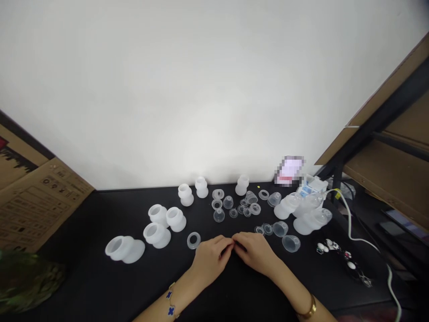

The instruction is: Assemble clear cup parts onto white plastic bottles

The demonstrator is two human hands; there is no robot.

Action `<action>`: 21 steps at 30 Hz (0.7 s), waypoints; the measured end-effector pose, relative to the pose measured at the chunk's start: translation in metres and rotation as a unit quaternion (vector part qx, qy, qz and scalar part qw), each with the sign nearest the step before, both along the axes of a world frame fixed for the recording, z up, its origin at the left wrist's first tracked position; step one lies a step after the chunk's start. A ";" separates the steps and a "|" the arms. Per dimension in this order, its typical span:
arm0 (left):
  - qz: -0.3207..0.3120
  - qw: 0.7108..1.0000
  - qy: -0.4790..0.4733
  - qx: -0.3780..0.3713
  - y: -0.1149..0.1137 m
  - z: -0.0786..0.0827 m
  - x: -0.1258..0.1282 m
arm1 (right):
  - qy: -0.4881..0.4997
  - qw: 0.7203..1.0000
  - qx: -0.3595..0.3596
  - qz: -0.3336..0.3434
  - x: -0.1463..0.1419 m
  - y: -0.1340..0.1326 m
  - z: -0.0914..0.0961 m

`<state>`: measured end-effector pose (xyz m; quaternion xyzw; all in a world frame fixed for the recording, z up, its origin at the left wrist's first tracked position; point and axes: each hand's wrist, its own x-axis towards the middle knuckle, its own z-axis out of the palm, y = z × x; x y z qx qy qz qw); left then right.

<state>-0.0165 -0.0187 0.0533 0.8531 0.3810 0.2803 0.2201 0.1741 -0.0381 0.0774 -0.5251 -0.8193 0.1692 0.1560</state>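
Observation:
My left hand [214, 254] and my right hand [254, 252] meet at the fingertips over the black table. Both are closed in a pinch, and whatever lies between the fingers is hidden or too small to make out. Just left of my left hand lies a clear ring [193, 240]. Beyond the hands are a clear domed cap [219, 215], several more rings and small translucent parts. To the right of my right hand lie two clear caps, one of them the nearer cap [291, 243]. White wide-necked bottles stand at left, among them a bottle [157, 235].
Bottles with clear caps [310, 220] stand at right by a white box [313, 185]. A phone-like screen [289, 171] leans on the wall. A beaded strap [345, 257] and white cable [350, 223] lie at right. Cardboard [50, 201] stands at left.

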 end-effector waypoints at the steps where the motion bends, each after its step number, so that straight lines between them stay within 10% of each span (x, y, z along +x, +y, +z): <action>1: -0.001 1.000 0.000 0.001 0.000 0.000 0.000 | 0.001 1.000 -0.001 -0.001 0.000 0.000 0.000; 12: -0.008 1.000 0.012 0.018 0.001 0.003 0.000 | -0.031 0.999 0.017 -0.006 0.005 0.001 0.007; 21: -0.007 0.999 0.030 0.040 0.002 0.006 -0.001 | -0.085 0.969 0.075 -0.220 0.060 0.009 0.022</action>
